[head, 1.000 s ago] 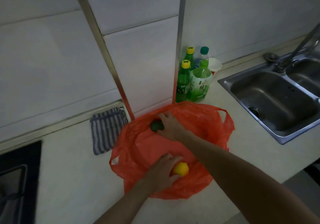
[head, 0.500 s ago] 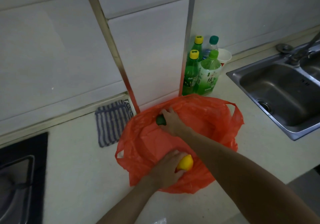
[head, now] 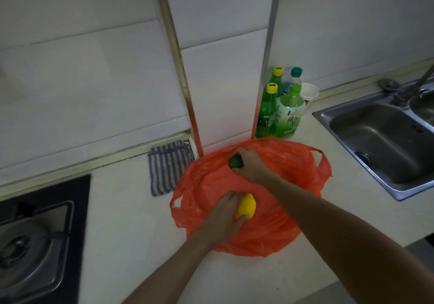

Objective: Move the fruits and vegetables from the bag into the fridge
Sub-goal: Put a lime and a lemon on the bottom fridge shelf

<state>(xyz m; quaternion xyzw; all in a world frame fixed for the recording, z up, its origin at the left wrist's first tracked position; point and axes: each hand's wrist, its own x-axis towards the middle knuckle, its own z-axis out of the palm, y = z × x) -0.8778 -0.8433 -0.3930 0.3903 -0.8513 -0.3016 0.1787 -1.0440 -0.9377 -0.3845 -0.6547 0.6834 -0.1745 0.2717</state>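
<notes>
A red plastic bag [head: 288, 221] lies open and flattened on the pale counter in front of me. My left hand [head: 222, 219] grips a yellow lemon [head: 246, 206] over the near part of the bag. Farther back, my right hand [head: 252, 164] holds a dark green fruit [head: 234, 162] above the bag's rear edge, close to the wall. What else the bag holds is hidden by its folds. The fridge is not in view.
Several green drink bottles [head: 279, 113] and a white cup [head: 310, 91] stand against the wall behind the bag. A striped cloth [head: 168, 166] lies to the bag's left. A steel sink [head: 385, 146] is at right, a gas hob [head: 35, 240] at left.
Both hands have lifted slightly with their fruits; more of the lemon now shows beyond my left hand. The view has shifted, so the bag sits lower and more to the right.
</notes>
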